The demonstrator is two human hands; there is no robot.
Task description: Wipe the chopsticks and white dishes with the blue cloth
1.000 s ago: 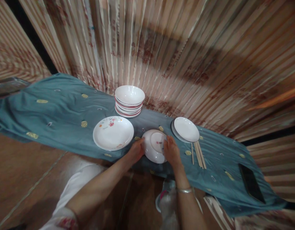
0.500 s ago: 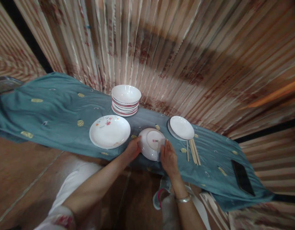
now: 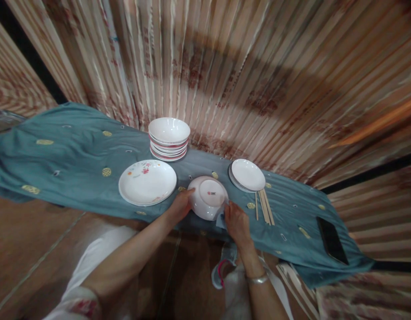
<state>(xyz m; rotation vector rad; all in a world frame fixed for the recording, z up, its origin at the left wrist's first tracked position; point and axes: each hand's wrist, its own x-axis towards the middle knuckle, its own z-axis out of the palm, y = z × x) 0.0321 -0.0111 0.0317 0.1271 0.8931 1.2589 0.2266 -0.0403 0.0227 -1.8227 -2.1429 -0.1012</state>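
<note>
A white bowl (image 3: 205,209) is turned with its underside up toward me, its foot ring and small red mark in plain sight. My left hand (image 3: 181,206) is closed on its left rim, the thumb lying on the outside. At the bowl's right edge, my right hand (image 3: 238,223) is closed around a thin grey-blue cloth (image 3: 220,221), which hangs below the fingers against the rim. The fingers behind the bowl are hidden.
Left of the bowl lie flower-patterned oval plates (image 3: 147,183). Behind stands a stack of red-edged bowls (image 3: 169,133). To the right are stacked small plates (image 3: 248,175), several chopsticks (image 3: 266,208) and a black phone (image 3: 332,240), all on a green tablecloth (image 3: 82,169).
My right hand and the cloth have slid from the bowl's underside out to its right rim. The left hand keeps its hold. The whole view has shifted slightly.
</note>
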